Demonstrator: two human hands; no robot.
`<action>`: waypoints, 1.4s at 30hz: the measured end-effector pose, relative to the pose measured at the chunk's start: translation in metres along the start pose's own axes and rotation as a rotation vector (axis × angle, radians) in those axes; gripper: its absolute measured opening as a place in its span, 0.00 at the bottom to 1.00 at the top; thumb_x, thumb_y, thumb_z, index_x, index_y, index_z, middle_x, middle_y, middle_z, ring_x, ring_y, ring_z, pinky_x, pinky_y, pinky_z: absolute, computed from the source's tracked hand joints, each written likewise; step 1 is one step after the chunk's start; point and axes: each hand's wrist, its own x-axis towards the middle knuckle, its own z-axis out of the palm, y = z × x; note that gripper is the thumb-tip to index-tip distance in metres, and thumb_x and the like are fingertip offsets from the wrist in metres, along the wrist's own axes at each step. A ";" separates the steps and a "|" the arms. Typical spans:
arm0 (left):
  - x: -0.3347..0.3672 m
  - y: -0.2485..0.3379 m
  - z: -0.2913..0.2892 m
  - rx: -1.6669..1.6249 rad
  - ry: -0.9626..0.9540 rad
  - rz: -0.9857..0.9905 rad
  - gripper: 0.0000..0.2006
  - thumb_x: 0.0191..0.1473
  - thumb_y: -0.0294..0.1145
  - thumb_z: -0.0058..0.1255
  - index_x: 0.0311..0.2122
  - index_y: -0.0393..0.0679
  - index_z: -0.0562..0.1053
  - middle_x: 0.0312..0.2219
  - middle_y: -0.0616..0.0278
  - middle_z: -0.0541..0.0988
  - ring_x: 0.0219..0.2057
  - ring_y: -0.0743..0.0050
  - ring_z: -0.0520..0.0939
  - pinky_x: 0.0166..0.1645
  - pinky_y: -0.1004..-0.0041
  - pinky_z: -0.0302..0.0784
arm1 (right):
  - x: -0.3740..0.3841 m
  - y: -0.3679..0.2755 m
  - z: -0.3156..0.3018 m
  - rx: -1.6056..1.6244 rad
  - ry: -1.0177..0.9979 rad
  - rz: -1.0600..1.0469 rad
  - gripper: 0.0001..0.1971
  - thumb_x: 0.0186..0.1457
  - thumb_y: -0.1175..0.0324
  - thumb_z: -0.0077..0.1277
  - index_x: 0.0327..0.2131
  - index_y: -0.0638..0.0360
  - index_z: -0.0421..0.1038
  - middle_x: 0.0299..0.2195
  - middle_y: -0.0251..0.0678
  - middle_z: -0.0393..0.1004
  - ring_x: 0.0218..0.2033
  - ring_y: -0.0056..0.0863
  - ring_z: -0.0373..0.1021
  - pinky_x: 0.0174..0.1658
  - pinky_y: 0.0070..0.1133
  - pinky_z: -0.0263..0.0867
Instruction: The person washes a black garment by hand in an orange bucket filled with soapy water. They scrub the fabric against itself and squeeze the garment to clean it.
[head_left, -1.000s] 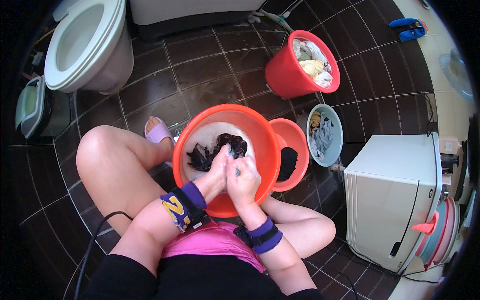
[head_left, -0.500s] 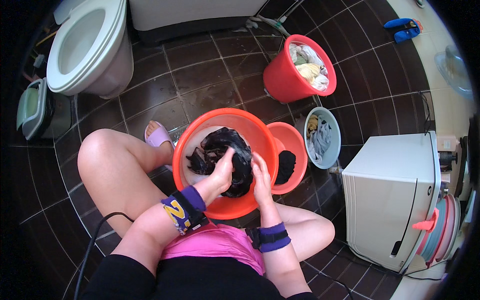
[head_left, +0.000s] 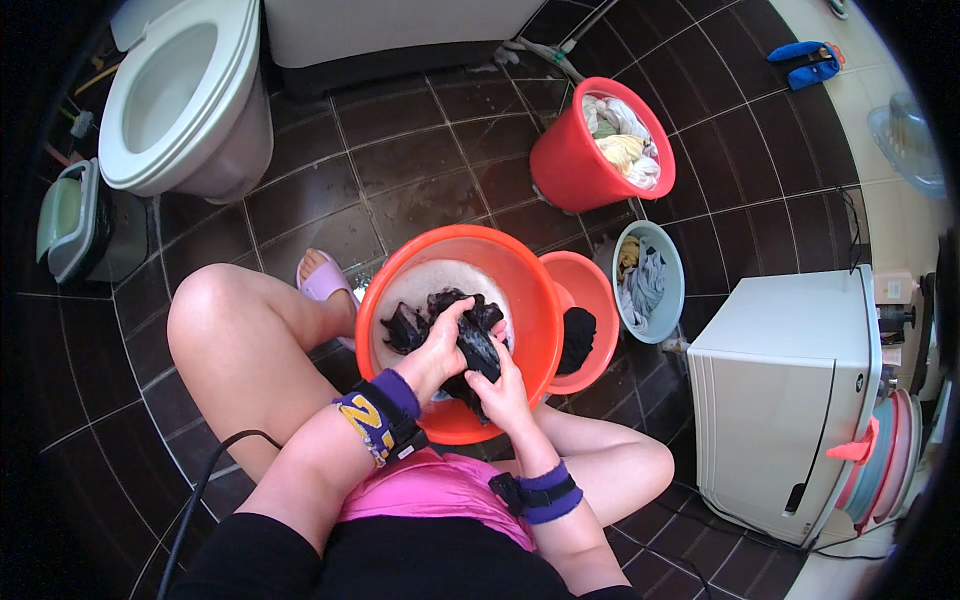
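A wet black garment (head_left: 478, 348) lies bunched in a large orange basin (head_left: 543, 320), above whitish suds (head_left: 445, 274). My left hand (head_left: 442, 348) is closed on the garment from its left side. From the right, my right hand (head_left: 503, 392) grips the same bunch, its thumb and fingers wrapped around the cloth. Part of the garment spreads left of my left hand inside the basin. The palms and the cloth within them are partly hidden.
Touching the orange basin on the right is a smaller salmon basin (head_left: 598, 290) holding black cloth (head_left: 577, 340). Beyond it stand a light blue basin (head_left: 672, 275) and a red bucket (head_left: 562, 150), both with clothes. A white cabinet (head_left: 765, 400) is at right, a toilet (head_left: 190, 150) far left.
My right hand has moved from beside the garment onto it and closed. The garment is now gathered between both hands, with more suds showing behind it.
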 end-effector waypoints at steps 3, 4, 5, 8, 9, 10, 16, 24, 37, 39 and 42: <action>0.005 0.013 -0.007 0.053 -0.039 0.120 0.16 0.52 0.39 0.47 0.39 0.36 0.73 0.35 0.49 0.79 0.38 0.53 0.80 0.46 0.55 0.75 | -0.015 -0.021 -0.010 -0.003 -0.047 0.010 0.32 0.44 0.77 0.54 0.56 0.65 0.58 0.44 0.40 0.71 0.46 0.25 0.67 0.52 0.22 0.61; -0.001 0.022 -0.005 0.019 -0.062 0.048 0.14 0.51 0.37 0.47 0.37 0.37 0.73 0.34 0.51 0.79 0.37 0.54 0.80 0.46 0.56 0.75 | -0.019 -0.023 -0.015 -0.007 -0.076 -0.023 0.32 0.44 0.77 0.54 0.56 0.65 0.58 0.44 0.40 0.71 0.46 0.25 0.67 0.52 0.22 0.61; 0.006 0.027 -0.013 0.008 -0.139 0.039 0.14 0.51 0.36 0.46 0.40 0.38 0.73 0.34 0.51 0.79 0.37 0.53 0.80 0.46 0.55 0.75 | -0.021 -0.023 -0.022 -0.011 -0.106 -0.055 0.32 0.43 0.77 0.54 0.56 0.65 0.58 0.44 0.40 0.71 0.46 0.25 0.67 0.52 0.22 0.61; 0.001 0.021 -0.003 0.150 -0.098 0.102 0.15 0.51 0.35 0.45 0.42 0.40 0.71 0.35 0.53 0.78 0.39 0.53 0.79 0.47 0.55 0.74 | -0.016 -0.006 -0.047 0.024 -0.128 0.018 0.29 0.44 0.81 0.48 0.54 0.62 0.58 0.39 0.39 0.72 0.39 0.23 0.69 0.45 0.19 0.64; -0.005 0.014 0.004 0.169 -0.098 0.172 0.15 0.52 0.37 0.45 0.43 0.41 0.71 0.36 0.53 0.78 0.39 0.54 0.79 0.47 0.55 0.74 | -0.010 0.003 -0.053 0.120 -0.114 0.113 0.29 0.44 0.83 0.45 0.54 0.61 0.58 0.37 0.39 0.72 0.36 0.23 0.70 0.43 0.18 0.65; -0.008 0.008 0.008 0.185 -0.099 0.240 0.16 0.52 0.38 0.46 0.44 0.42 0.70 0.37 0.53 0.78 0.39 0.55 0.79 0.47 0.55 0.74 | -0.002 0.007 -0.054 0.246 -0.041 0.086 0.31 0.40 0.85 0.38 0.54 0.61 0.57 0.35 0.39 0.73 0.32 0.22 0.71 0.39 0.17 0.66; -0.004 -0.004 0.000 0.240 -0.049 0.134 0.24 0.54 0.59 0.43 0.39 0.45 0.73 0.35 0.56 0.78 0.36 0.60 0.79 0.45 0.56 0.75 | 0.014 -0.023 -0.019 -0.145 0.275 -0.279 0.19 0.42 0.76 0.49 0.42 0.57 0.72 0.39 0.41 0.71 0.40 0.32 0.70 0.46 0.24 0.65; 0.009 -0.031 -0.007 0.384 0.131 0.378 0.18 0.58 0.48 0.41 0.39 0.43 0.72 0.32 0.58 0.76 0.34 0.65 0.78 0.40 0.65 0.75 | 0.034 -0.026 0.005 -0.442 0.552 -0.313 0.09 0.48 0.66 0.58 0.23 0.60 0.71 0.22 0.42 0.68 0.24 0.42 0.69 0.28 0.30 0.65; -0.023 -0.026 0.023 0.578 0.277 0.358 0.15 0.50 0.42 0.50 0.34 0.39 0.73 0.24 0.60 0.75 0.25 0.71 0.76 0.34 0.68 0.73 | 0.032 -0.017 0.005 -0.382 0.543 -0.176 0.09 0.52 0.68 0.51 0.23 0.62 0.70 0.24 0.45 0.69 0.27 0.47 0.69 0.31 0.34 0.64; -0.026 -0.023 0.018 0.577 0.220 0.333 0.15 0.50 0.42 0.51 0.35 0.40 0.72 0.24 0.60 0.74 0.25 0.70 0.75 0.35 0.68 0.73 | 0.014 -0.043 0.018 -0.374 0.498 -0.319 0.08 0.51 0.68 0.51 0.24 0.62 0.70 0.24 0.44 0.69 0.27 0.46 0.68 0.31 0.34 0.64; -0.023 -0.027 0.020 0.518 0.263 0.351 0.12 0.49 0.42 0.52 0.33 0.44 0.72 0.22 0.61 0.73 0.24 0.69 0.75 0.32 0.68 0.72 | 0.017 -0.032 0.013 -0.363 0.510 -0.252 0.08 0.52 0.67 0.53 0.23 0.60 0.70 0.25 0.43 0.69 0.29 0.45 0.69 0.32 0.32 0.65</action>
